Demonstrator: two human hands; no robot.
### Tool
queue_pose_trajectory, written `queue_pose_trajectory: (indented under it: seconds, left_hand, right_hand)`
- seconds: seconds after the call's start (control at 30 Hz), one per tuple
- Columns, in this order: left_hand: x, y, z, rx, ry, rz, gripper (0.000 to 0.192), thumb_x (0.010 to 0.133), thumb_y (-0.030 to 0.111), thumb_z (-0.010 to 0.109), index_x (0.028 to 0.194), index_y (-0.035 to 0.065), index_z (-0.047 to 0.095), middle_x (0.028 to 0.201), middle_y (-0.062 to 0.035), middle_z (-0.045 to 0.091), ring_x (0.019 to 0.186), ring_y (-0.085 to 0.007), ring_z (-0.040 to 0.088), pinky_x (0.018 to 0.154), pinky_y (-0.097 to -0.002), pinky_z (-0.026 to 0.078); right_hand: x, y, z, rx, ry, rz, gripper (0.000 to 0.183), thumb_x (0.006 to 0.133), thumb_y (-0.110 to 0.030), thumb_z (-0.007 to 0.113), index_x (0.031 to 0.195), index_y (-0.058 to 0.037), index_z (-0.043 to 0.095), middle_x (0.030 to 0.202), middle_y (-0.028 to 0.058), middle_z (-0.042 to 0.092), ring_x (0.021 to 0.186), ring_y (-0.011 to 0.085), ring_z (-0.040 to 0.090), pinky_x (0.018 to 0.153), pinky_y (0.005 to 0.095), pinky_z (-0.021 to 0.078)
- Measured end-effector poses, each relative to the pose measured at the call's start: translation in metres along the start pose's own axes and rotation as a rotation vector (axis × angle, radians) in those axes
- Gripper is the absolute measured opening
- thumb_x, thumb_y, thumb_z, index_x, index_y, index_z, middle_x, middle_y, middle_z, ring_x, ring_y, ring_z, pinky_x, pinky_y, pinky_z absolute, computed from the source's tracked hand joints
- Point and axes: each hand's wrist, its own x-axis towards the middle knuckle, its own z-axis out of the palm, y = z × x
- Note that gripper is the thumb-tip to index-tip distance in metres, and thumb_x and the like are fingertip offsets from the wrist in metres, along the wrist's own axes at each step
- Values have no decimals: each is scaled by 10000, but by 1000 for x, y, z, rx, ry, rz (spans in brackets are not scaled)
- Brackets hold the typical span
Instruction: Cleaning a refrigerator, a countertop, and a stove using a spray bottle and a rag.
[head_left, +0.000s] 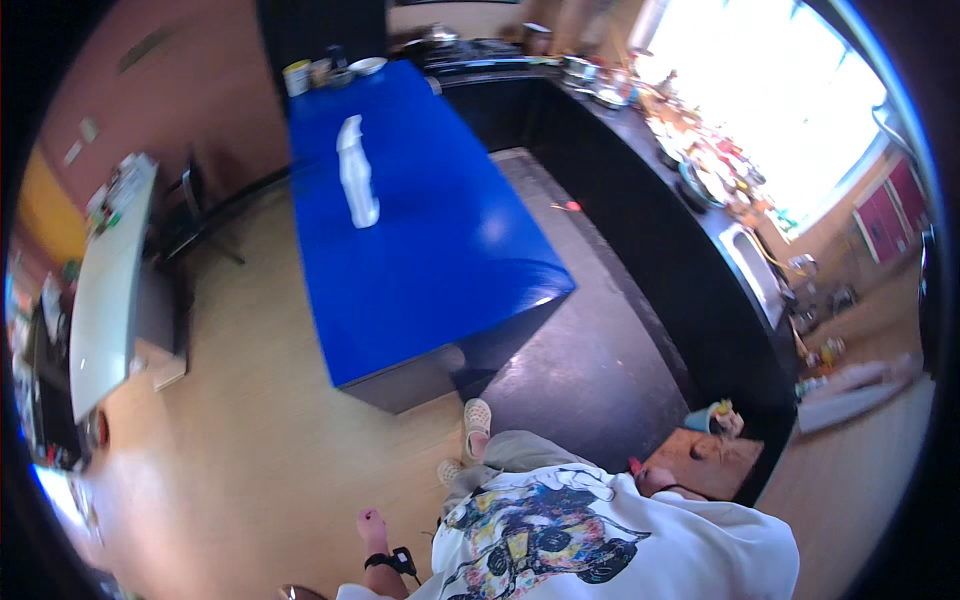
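My left hand (371, 526) hangs low at my side over the wooden floor, its fingers curled, with no object visible in it. A black band with a small device (403, 561) is strapped to that wrist. At my other side, my right hand (657, 480) is partly hidden by my white shirt (705, 544). A small red object (635, 466) sticks out at its fingers, too blurred to name. Before me, a white spray bottle (357, 176) is on the blue tabletop (427, 277), well away from both hands.
A black counter (622, 165) with a sink (754, 274) and crowded dishes bends around the right. Near my right hand are a light blue bin (701, 420) and a brown board or box (724, 465). A white table (112, 300) and a dark chair (191, 214) stand left.
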Motion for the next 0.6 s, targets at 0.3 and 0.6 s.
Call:
queue_pose_trajectory:
  seconds: [0.3,0.6]
  left_hand:
    - [0,74,95,330,-281,-8,282,847,68,570,1119,46,640,803,-85,633,570,-193,597,460,-321,489]
    - [-30,183,233,515,-351,95,269,865,48,561,1111,50,669,774,-95,648,540,-174,575,451,-309,448]
  right_hand:
    - [-32,25,83,619,48,234,498,928,-393,461,1079,16,701,1103,277,676,1048,458,635,949,482,485]
    - [44,59,-27,836,430,270,446,973,-403,449,1044,-26,676,1070,284,663,1009,452,630,897,511,509]
